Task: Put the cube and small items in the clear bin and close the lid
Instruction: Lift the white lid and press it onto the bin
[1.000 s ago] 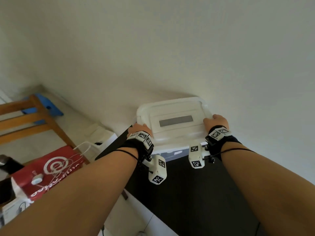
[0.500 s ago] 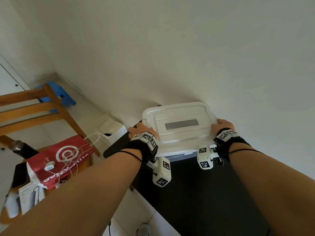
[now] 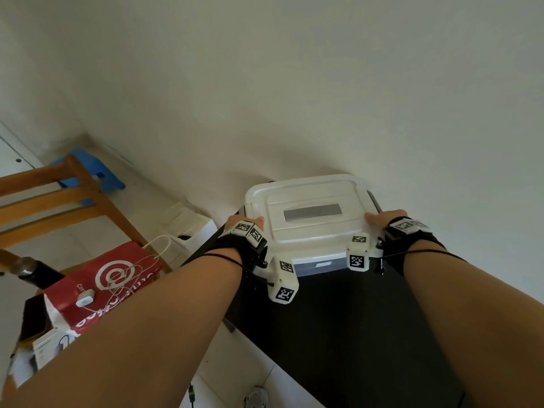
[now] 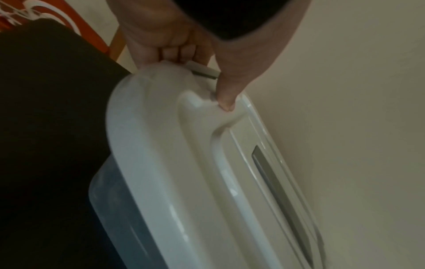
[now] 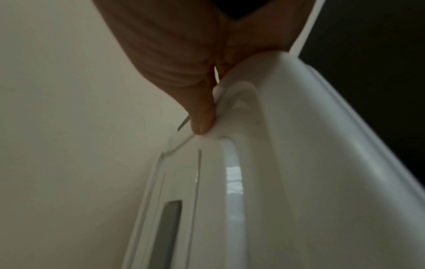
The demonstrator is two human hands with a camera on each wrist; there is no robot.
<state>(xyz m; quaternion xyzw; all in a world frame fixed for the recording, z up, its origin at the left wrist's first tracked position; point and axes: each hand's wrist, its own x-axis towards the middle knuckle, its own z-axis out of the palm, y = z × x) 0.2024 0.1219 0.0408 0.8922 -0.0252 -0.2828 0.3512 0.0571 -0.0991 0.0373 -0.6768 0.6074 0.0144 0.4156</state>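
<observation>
A matte black desk [image 3: 338,334] stood against a plain off-white wall [image 3: 294,83], with pale floor to its left. On the far edge of the desk, touching the wall, sat one clear plastic bin [image 3: 321,265] with a bluish translucent body, covered by one white moulded lid [image 3: 309,228] bearing a single grey rectangular inset [image 3: 313,212] at its centre. The bin's contents could not be seen through the lid or front wall. Two bare forearms reached forward, each wearing a black wrist strap with white marker-tagged blocks. The left hand [image 3: 244,222] took the lid's left end in a closed grip: the left wrist view showed the thumb [image 4: 226,94] pressed on the lid's top ridge and the fingers [image 4: 177,52] curled under the rim. The right hand [image 3: 382,217] gripped the lid's right end likewise, the thumb [image 5: 202,116] lying on top and the remaining fingers wrapped beneath the edge. To the left of the desk stood one wooden chair [image 3: 67,201] with horizontal slats, carrying one red paper bag [image 3: 109,278] printed with a white circular logo, over which lay a white cable with a small white charger [image 3: 85,297]. One blue plastic stool [image 3: 97,175] stood on the floor beyond the chair, and one white box [image 3: 188,222] rested against the wall near the desk's left corner.
</observation>
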